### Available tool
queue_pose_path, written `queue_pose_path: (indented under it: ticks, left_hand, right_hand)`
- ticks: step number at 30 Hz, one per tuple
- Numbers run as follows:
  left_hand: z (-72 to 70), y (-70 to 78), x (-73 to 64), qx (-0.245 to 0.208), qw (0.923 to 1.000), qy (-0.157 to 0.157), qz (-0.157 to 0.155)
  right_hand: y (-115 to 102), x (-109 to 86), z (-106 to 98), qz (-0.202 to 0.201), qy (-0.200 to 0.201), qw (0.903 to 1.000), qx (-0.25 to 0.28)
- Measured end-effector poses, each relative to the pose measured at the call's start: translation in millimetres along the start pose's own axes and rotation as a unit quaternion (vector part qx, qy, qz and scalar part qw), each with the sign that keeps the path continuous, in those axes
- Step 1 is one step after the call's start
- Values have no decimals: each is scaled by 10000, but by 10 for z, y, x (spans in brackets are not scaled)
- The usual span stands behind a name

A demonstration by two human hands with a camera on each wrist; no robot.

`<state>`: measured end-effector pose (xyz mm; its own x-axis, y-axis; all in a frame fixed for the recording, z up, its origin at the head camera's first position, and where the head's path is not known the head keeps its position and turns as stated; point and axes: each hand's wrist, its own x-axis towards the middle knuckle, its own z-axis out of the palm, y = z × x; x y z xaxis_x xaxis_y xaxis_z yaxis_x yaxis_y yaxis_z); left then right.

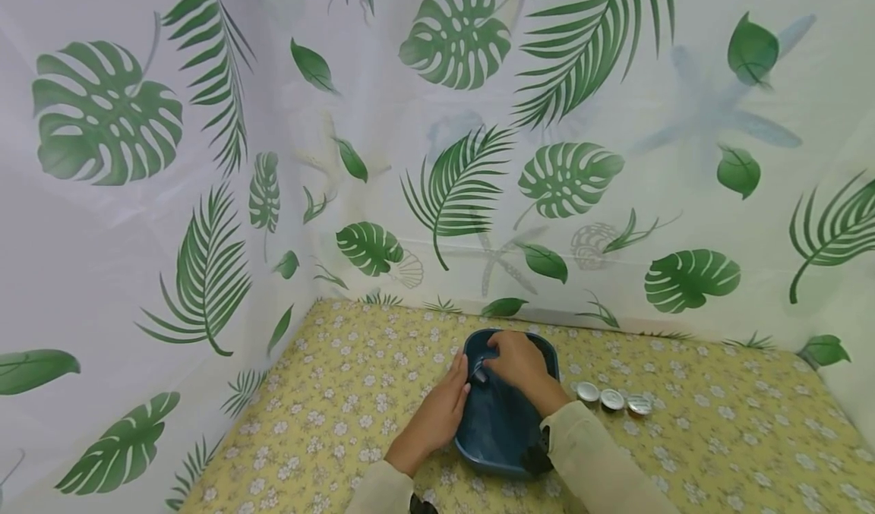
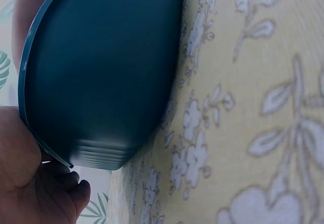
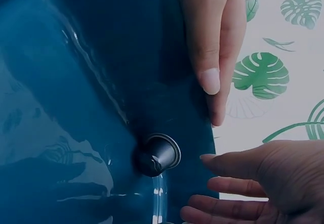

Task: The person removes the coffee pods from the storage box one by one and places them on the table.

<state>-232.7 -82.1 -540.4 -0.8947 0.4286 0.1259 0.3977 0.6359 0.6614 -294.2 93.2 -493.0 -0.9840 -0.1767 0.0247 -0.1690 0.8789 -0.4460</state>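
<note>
The right hand's [image 1: 521, 362] grip is released, its fingers just beside the dark pod [image 3: 162, 155] lying inside the tub [image 1: 488, 432]; the left hand [image 1: 440, 410] grasps the tub's left edge. Three silver-topped pods [image 1: 611, 400] sit right of it on the worktop [image 1: 724, 438].

Basin [image 1: 481, 419]: on the tabletop [image 1: 342, 400], directly right of the left grip [image 1: 437, 404], whose thumb lies inside the rim and fingers outside; partly beneath the right grip [image 1: 518, 358], whose forearm crosses the right rim.
Single capsule [image 3: 161, 155]: in the basin, between both grips, just left of the right grip's fingers, apart from them.
Three capsules [image 1: 611, 400], in a row: on the tabletop, outside the basin, right of the right grip.
Sheeting [image 1: 472, 203]: behind both grips, continuing along the left.
</note>
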Motion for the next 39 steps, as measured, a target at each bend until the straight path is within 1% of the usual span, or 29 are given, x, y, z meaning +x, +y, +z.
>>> queue_pose_path:
  ticks: [9,15,23,31,39]
  left_hand:
    - [9,-2,0,-12,10000,8,-23]
    - [16,-9,-1,-1,10000,-18,-7]
    - [2,-8,3,24,10000,-1,-1]
    - [13,-28,12,22,10000,2,40]
    - [13,-37,10,5,10000,-14,31]
  right_hand:
    - [-1,38,42,-62,-220,9996,159]
    - [-22,76,57,-55,-370,9993,39]
    - [-67,109,41,-67,-663,9977,-73]
    - [-54,167,125,-28,-923,9957,-111]
    - [-52,160,138,-54,-922,9957,-111]
